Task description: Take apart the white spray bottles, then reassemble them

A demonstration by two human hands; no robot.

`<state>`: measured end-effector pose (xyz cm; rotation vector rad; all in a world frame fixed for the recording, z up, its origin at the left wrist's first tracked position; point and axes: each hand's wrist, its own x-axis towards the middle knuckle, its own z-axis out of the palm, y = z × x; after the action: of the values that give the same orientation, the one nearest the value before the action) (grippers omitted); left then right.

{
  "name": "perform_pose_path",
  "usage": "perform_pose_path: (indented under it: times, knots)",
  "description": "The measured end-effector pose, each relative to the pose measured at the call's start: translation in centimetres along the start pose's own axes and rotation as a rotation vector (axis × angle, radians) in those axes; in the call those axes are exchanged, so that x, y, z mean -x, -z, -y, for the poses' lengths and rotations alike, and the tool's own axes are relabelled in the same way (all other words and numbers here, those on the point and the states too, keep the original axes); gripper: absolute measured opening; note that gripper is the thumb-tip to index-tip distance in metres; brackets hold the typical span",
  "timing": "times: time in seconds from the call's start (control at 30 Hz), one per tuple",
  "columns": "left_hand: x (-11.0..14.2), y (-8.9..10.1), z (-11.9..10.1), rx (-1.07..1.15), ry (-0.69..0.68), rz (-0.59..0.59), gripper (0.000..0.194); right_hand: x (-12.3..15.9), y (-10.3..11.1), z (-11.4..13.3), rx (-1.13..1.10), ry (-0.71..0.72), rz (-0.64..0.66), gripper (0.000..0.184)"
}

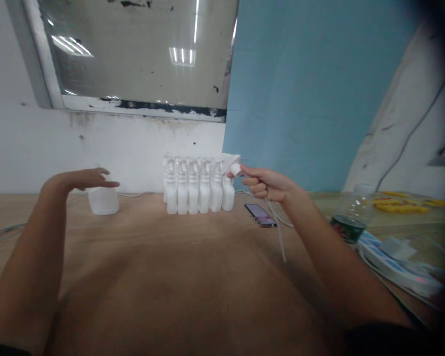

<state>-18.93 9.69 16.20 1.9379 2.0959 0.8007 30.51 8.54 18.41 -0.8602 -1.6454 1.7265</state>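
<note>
My left hand (82, 179) is at the top of a white plastic bottle (104, 201) on the left, its thumb and forefinger about the neck, which they mostly hide. That bottle has no visible spray head. On the other side, my right hand (266, 183) grips a white trigger spray head (236, 167) by its collar end. A thin white dip tube (281, 240) hangs below that hand. Between my hands, white spray bottles (193, 193) stand upright in tight rows, with trigger heads on. The held spray head overlaps the rightmost bottles from this viewpoint.
A phone (260, 215) lies below my right hand. Further right are a clear bottle with a green label (348, 225), a power strip (396, 267) with plugs and cables, and yellow packets (408, 202). A wall and blue curtain (296, 89) back the wooden table (163, 287).
</note>
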Motion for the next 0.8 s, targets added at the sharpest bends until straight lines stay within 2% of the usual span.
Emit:
perform_pose_path:
  times: [0.07, 0.13, 0.17, 0.27, 0.3, 0.37, 0.43, 0.57, 0.73, 0.8]
  knots:
    - [1.4, -2.8, -4.1, 0.169, -0.205, 0.103, 0.073, -0.7, -0.1, -2.2, -0.016, -0.149, 0.146, 0.032]
    - [3.6, -8.1, -8.1, 0.475, -0.412, 0.208, 0.067, -1.4, -0.7, -5.0, -0.005, -0.247, 0.263, 0.035]
    - [4.9, -11.3, -9.7, 0.563, -0.468, 0.272, 0.069, -1.6, -1.1, -6.3, 0.016, -0.282, 0.310, 0.037]
    - [8.3, -20.3, -12.5, 0.769, -0.517, 0.479, 0.076, -2.0, -2.5, -9.8, 0.109, -0.316, 0.360, 0.046]
    - [9.0, -22.5, -12.7, 0.834, -0.502, 0.510, 0.076, -1.9, -2.8, -10.6, 0.135, -0.325, 0.355, 0.049]
    - [9.6, -25.5, -12.4, 0.943, -0.446, 0.542, 0.070, -1.8, -3.3, -11.8, 0.184, -0.341, 0.321, 0.051]
    - [9.4, -26.8, -11.8, 1.031, -0.375, 0.548, 0.067, -1.6, -3.1, -12.6, 0.251, -0.335, 0.254, 0.051]
    - [9.1, -26.7, -11.0, 1.187, -0.272, 0.553, 0.067, -1.2, -1.3, -13.2, 0.466, -0.280, -0.015, 0.047]
    - [9.9, -26.1, -11.1, 1.335, -0.225, 0.622, 0.049, 1.0, 3.2, -11.8, 0.875, -0.233, -0.448, 0.023]
    - [10.0, -26.0, -11.2, 1.383, -0.212, 0.641, 0.046, 2.9, 5.2, -10.8, 1.043, -0.272, -0.619, 0.023]
